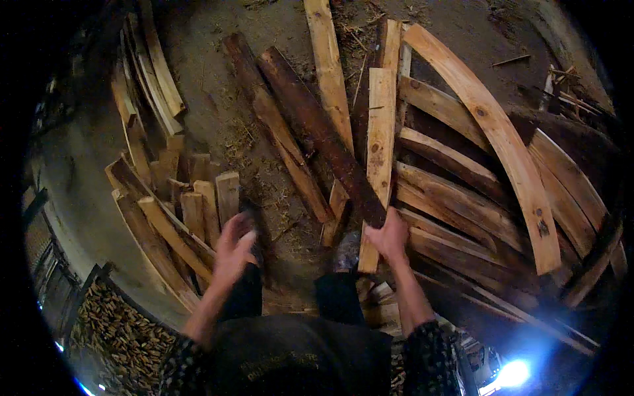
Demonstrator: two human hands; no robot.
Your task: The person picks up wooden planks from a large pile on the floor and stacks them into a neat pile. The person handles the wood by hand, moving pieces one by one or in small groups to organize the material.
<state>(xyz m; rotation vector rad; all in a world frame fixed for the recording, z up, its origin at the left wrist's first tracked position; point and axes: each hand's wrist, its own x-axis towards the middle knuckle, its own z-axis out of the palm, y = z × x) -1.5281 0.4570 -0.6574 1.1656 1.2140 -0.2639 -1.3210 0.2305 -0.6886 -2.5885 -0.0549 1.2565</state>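
My right hand (391, 236) is closed around the near end of a dark bark-covered board (317, 129), which slants away to the upper left. Just under that end runs a light knotty plank (381, 142), and the hand overlaps its edge. My left hand (234, 243) hangs beside a pile of short cut boards (191, 211). Its thumb stands off from the slightly blurred fingers, and nothing shows in its grasp. Between the hands, a second bark-edged board (287, 148) lies on the ground.
A long curved-looking plank (492, 119) lies over several stacked slabs (456, 191) on the right. Another light plank (328, 72) points away at the top. Thin boards (148, 72) stand at the upper left. Behind a frame at lower left is a heap of small wood pieces (119, 330). Bark scraps litter the dirt ground.
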